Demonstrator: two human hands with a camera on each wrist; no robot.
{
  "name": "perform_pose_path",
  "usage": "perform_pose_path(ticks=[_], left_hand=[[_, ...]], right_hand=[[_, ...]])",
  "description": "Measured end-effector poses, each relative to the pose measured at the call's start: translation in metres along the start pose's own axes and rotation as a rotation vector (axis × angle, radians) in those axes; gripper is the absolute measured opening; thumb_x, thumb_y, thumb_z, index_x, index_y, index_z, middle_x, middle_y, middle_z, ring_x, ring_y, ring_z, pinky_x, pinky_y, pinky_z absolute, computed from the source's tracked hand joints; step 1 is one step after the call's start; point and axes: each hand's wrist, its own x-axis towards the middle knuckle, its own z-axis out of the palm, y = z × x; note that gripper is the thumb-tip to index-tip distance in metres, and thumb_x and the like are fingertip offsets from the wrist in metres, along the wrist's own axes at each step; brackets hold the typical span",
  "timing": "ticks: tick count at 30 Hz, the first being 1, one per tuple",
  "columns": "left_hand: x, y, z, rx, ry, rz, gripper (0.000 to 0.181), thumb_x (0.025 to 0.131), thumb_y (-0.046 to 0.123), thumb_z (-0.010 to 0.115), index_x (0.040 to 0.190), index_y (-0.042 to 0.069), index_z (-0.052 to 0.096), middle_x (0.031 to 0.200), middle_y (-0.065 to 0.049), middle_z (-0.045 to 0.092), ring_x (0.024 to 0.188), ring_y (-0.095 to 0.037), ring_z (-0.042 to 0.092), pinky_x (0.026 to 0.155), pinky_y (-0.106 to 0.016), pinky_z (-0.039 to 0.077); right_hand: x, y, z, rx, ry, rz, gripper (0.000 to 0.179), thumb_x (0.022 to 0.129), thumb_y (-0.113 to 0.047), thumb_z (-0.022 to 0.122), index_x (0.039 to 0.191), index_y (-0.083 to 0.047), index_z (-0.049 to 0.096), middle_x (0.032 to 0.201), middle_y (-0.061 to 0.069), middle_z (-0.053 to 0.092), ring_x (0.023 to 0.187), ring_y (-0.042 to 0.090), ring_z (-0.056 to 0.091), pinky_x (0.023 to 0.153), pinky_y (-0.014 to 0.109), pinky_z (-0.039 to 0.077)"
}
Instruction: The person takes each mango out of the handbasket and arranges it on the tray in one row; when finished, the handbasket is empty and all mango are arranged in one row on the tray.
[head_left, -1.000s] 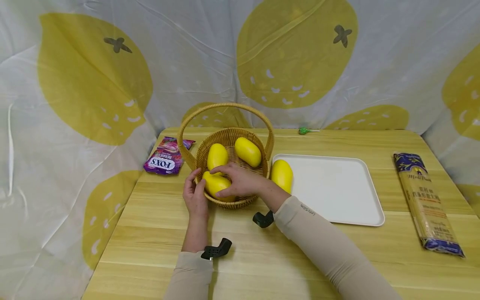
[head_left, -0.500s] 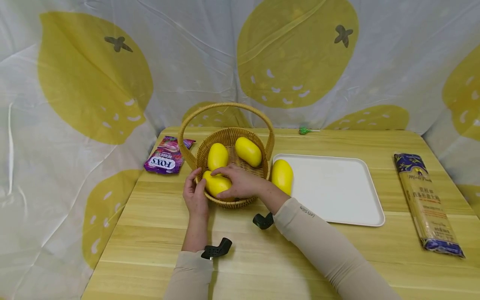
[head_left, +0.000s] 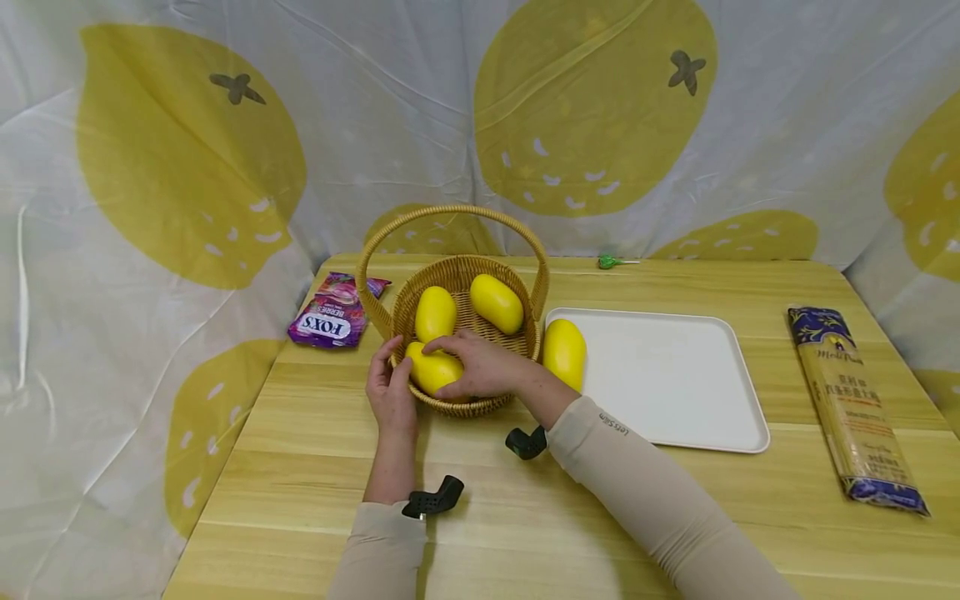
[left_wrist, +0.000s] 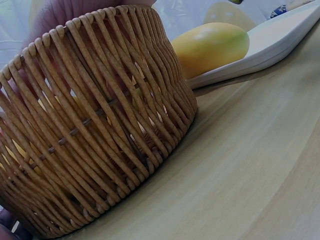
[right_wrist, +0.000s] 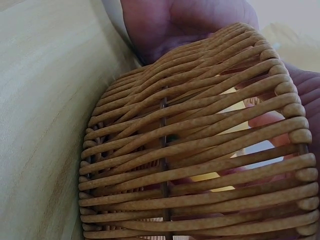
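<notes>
A round wicker basket (head_left: 487,407) with a tall arched handle stands on the table. Inside lie three yellow mangoes: one (head_left: 435,312) at the left, another (head_left: 497,304) at the back right, and a front one (head_left: 433,369). My right hand (head_left: 483,364) reaches over the basket's front rim and holds the front mango between thumb and fingers. At the basket's left side my left hand (head_left: 392,402) grips the rim, thumb near that mango. Wicker weave (left_wrist: 110,115) fills much of the left wrist view. Right wrist view shows the weave (right_wrist: 200,145) hiding most of the mangoes.
Another mango (head_left: 564,354) rests against the left edge of a white tray (head_left: 675,375). A purple candy bag (head_left: 330,321) lies left of the basket. A green lollipop (head_left: 609,262) is at the table's back edge, a pasta packet (head_left: 858,408) at the right.
</notes>
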Motion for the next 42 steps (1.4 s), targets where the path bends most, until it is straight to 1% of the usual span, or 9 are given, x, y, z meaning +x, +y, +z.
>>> perform_pose_path(ticks=[5,10,17,19,23,28,33,36,42], left_hand=[[0.0,0.0,0.0,0.003,0.002,-0.003,0.033,0.093,-0.003,0.053,0.122,0.002,0.068,0.144,-0.013,0.055,0.14,-0.016,0.046,0.104,-0.02,0.048],[-0.001,0.0,0.001,-0.008,0.006,-0.001,0.033,0.093,-0.003,0.052,0.123,0.001,0.067,0.143,-0.014,0.055,0.139,-0.015,0.046,0.103,-0.019,0.048],[0.0,0.001,0.001,-0.012,0.004,-0.004,0.033,0.093,-0.003,0.052,0.12,0.006,0.07,0.146,-0.016,0.052,0.142,-0.017,0.044,0.103,-0.018,0.048],[0.0,0.001,0.0,-0.015,0.002,-0.002,0.033,0.093,-0.003,0.052,0.12,0.005,0.07,0.146,-0.015,0.053,0.141,-0.016,0.045,0.103,-0.018,0.048],[0.0,0.0,0.0,-0.007,0.0,-0.002,0.033,0.093,-0.003,0.053,0.123,0.0,0.067,0.145,-0.013,0.055,0.14,-0.016,0.046,0.103,-0.018,0.048],[0.0,0.0,-0.001,0.014,0.0,-0.002,0.034,0.093,-0.002,0.054,0.125,-0.001,0.065,0.143,-0.011,0.057,0.139,-0.016,0.047,0.108,-0.021,0.044],[-0.001,-0.002,-0.001,0.028,-0.002,0.0,0.034,0.094,-0.002,0.054,0.127,-0.001,0.064,0.145,-0.011,0.056,0.141,-0.016,0.045,0.114,-0.023,0.04],[-0.001,-0.002,0.0,0.021,-0.003,0.0,0.034,0.094,-0.002,0.054,0.127,-0.001,0.064,0.144,-0.01,0.056,0.139,-0.016,0.046,0.111,-0.022,0.041],[0.0,-0.002,0.0,0.0,0.009,0.004,0.032,0.093,-0.003,0.055,0.121,0.006,0.07,0.144,-0.012,0.057,0.135,-0.016,0.049,0.105,-0.018,0.045]], right_hand=[[0.0,0.0,0.0,-0.018,-0.002,-0.01,0.064,0.088,-0.033,0.079,0.146,-0.026,0.053,0.145,0.011,0.051,0.125,0.025,0.052,0.108,0.044,0.047],[0.001,0.0,0.0,-0.024,-0.009,-0.02,0.063,0.09,-0.032,0.079,0.147,-0.025,0.052,0.146,0.011,0.052,0.128,0.026,0.051,0.109,0.044,0.046],[0.0,-0.002,-0.001,-0.017,-0.019,-0.013,0.063,0.09,-0.032,0.078,0.148,-0.025,0.051,0.147,0.011,0.051,0.13,0.026,0.051,0.111,0.045,0.045],[0.0,-0.002,-0.001,-0.019,-0.018,-0.012,0.063,0.091,-0.032,0.077,0.148,-0.026,0.051,0.148,0.011,0.051,0.13,0.026,0.051,0.112,0.045,0.045],[-0.002,-0.002,-0.002,-0.014,-0.003,-0.017,0.061,0.092,-0.03,0.076,0.148,-0.025,0.052,0.147,0.012,0.051,0.127,0.026,0.053,0.109,0.045,0.046],[-0.009,-0.001,-0.008,0.0,0.061,-0.044,0.061,0.091,-0.026,0.072,0.148,-0.023,0.052,0.148,0.012,0.053,0.13,0.027,0.051,0.106,0.045,0.047],[-0.024,0.0,-0.021,0.052,0.148,-0.064,0.062,0.091,-0.024,0.07,0.15,-0.023,0.05,0.151,0.012,0.05,0.14,0.027,0.045,0.113,0.047,0.044],[-0.036,0.0,-0.03,0.099,0.188,-0.076,0.06,0.093,-0.024,0.067,0.15,-0.024,0.049,0.155,0.011,0.046,0.144,0.027,0.042,0.117,0.049,0.04],[-0.061,0.002,-0.042,0.172,0.266,-0.12,0.051,0.096,-0.02,0.058,0.147,-0.026,0.054,0.155,0.007,0.047,0.139,0.027,0.045,0.113,0.051,0.041]])
